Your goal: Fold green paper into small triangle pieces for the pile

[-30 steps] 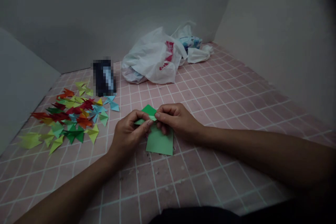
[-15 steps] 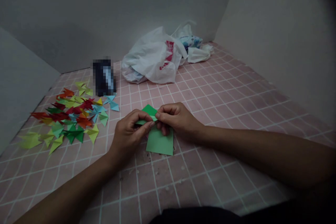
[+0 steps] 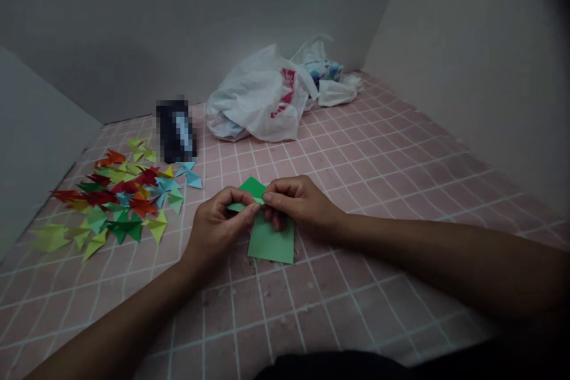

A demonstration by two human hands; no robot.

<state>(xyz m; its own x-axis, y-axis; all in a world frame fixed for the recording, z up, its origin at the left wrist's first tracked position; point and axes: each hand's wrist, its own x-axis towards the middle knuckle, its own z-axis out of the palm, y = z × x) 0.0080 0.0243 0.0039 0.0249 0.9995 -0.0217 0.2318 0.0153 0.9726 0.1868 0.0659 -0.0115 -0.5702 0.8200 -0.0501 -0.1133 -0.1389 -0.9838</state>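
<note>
A green paper sheet [image 3: 271, 242] lies on the pink tiled floor [image 3: 365, 166], its upper part folded up between my hands. My left hand [image 3: 218, 228] pinches the folded edge from the left with thumb and forefinger. My right hand [image 3: 299, 202] pinches the same fold from the right, fingertips almost meeting the left ones. Both hands are closed on the paper just above the floor.
A pile of several folded paper shapes [image 3: 116, 196] in red, green, yellow and blue lies at the left. A dark blurred object [image 3: 176, 130] stands behind it. White plastic bags [image 3: 262, 98] sit in the far corner. Grey walls close in on three sides.
</note>
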